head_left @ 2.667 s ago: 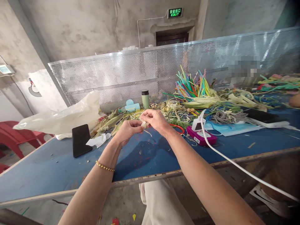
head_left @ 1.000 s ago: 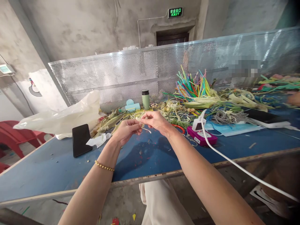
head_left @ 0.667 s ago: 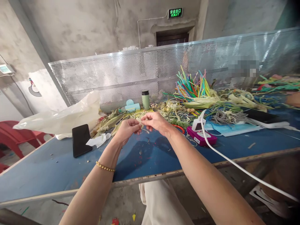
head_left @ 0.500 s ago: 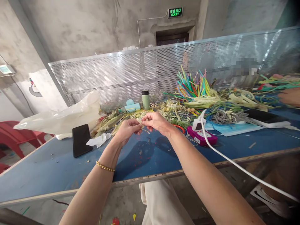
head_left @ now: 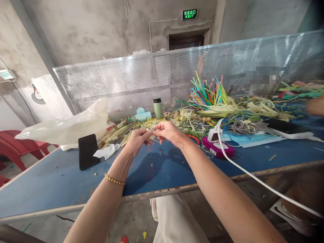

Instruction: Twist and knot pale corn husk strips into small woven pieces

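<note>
Above the blue table (head_left: 149, 179), my left hand (head_left: 136, 140) and my right hand (head_left: 168, 132) meet fingertip to fingertip. A small pale strip of husk (head_left: 149, 130) is pinched between them, mostly covered by the fingers. Both hands are closed, thumb against fingers. Just behind them lies a heap of dry husk pieces and thin fibres (head_left: 188, 119). Longer husk leaves (head_left: 115, 133) lie to the left of my left hand.
A black phone (head_left: 87, 152), white tissue (head_left: 106, 151) and plastic bag (head_left: 68, 126) lie left. Behind stand a green bottle (head_left: 157, 108) and colourful pipe cleaners (head_left: 209, 92). A purple device (head_left: 218, 147), white cable (head_left: 249, 172) and blue mask (head_left: 258, 139) lie right. Another person's hand (head_left: 315, 106) shows far right.
My fingers have shifted slightly around the pale strip, and less of it shows between them. The other person's hand at the far right has moved a little to the right and is blurred.
</note>
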Available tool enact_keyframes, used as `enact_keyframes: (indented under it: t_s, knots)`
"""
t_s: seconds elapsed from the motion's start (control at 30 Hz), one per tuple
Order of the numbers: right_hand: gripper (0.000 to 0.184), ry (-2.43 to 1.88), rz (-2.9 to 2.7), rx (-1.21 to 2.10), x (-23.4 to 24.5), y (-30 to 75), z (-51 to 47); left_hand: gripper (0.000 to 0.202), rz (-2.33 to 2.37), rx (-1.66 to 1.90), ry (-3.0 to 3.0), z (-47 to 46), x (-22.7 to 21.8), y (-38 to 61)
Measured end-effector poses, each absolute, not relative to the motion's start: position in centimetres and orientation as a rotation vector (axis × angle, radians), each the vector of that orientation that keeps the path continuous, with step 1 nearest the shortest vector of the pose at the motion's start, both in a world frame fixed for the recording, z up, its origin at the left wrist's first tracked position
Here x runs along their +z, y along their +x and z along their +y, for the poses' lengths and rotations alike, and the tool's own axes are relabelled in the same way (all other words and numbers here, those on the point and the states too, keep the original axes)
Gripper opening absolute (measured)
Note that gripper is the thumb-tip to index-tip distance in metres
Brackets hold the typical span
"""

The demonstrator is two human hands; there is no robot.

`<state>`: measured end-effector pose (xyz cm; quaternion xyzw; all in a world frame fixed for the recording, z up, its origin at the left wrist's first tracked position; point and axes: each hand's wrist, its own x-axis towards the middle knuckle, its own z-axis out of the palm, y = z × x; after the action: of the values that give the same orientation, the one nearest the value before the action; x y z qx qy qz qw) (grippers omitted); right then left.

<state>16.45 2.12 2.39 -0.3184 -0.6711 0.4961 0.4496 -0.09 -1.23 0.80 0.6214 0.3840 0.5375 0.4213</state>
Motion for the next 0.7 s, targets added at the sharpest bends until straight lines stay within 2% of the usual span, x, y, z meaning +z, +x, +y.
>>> enact_keyframes:
  t_s: [0.23, 0.5, 0.6, 0.7]
  knots:
    - [0.030, -0.746, -1.601, 1.167, 2.28, 16.34, 2.41, 0.037, 0.960, 1.396, 1.588, -1.21, 0.87, -0.15]
    - [0.020, -0.778, -1.649, 1.025, 2.51, 16.32, 2.12, 0.036, 0.983, 1.406, 1.614, -1.14, 0.83, -0.19]
    - [0.024, -0.829, -1.639, 1.018, 2.40, 16.41, 2.32, 0.036, 0.989, 1.439, 1.593, -0.98, 0.77, -0.26]
    - [0.036, -0.847, -1.726, 1.085, 2.06, 16.51, 2.55, 0.036, 0.991, 1.513, 1.580, -0.87, 0.83, -0.35]
